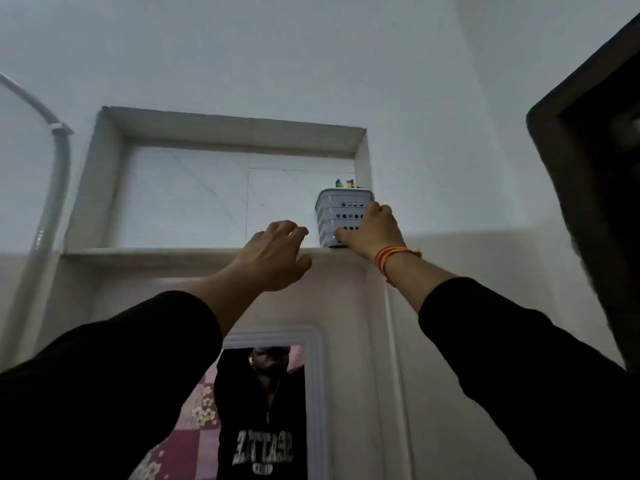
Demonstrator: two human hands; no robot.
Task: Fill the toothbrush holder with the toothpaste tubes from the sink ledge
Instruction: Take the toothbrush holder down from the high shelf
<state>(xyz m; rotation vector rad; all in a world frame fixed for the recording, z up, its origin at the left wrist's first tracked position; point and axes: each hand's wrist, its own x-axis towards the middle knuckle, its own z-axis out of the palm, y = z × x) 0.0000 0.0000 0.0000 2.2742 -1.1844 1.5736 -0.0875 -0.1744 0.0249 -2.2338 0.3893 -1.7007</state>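
Observation:
A white perforated toothbrush holder (pixel 337 211) stands at the right end of a high wall niche, on its ledge (pixel 156 251). Coloured tips of its contents (pixel 345 183) poke above the rim; what they are is too small to tell. My right hand (pixel 372 230) grips the holder's lower right side, thumb on its front. My left hand (pixel 273 252) hovers just left of the holder at the ledge's edge, fingers curled apart and holding nothing. No toothpaste tubes on a sink ledge are in view.
The niche (pixel 228 181) is recessed in a white tiled wall. Below it hangs a white-framed mirror (pixel 315 393) reflecting a person in a dark top. A grey pipe (pixel 57 188) runs down the left. A dark door edge (pixel 588 188) stands at the right.

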